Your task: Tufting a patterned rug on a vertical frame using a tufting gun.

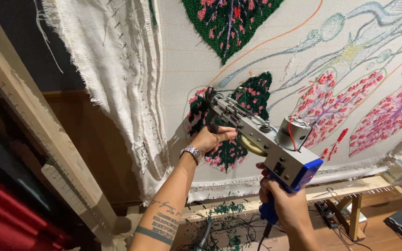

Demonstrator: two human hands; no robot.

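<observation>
The tufting gun point(261, 139) sits with its needle end against the backing cloth point(275, 60), at the dark green and pink leaf motif point(231, 121) near the cloth's lower edge. The right hand point(282, 197) has its grip wrapped tight around the blue handle below the gun body. The left hand point(212, 138) has its grip closed around the front handle, close to the needle.

For a clean pass, it is advisable to hold the foot flat and firmly pressed into the cloth, steer with the front hand, carry the weight with the rear hand, and follow the drawn outline at an even pace. The power cord below the handle should hang clear of the arms.

The cloth is stretched on a wooden frame point(47, 153); loose folds of excess fabric point(117, 79) hang at its left. Yarn scraps point(226, 209) litter the lower rail. A power strip point(324, 211) lies on the wooden floor, and a red curtain point(10, 218) occupies the lower left.
</observation>
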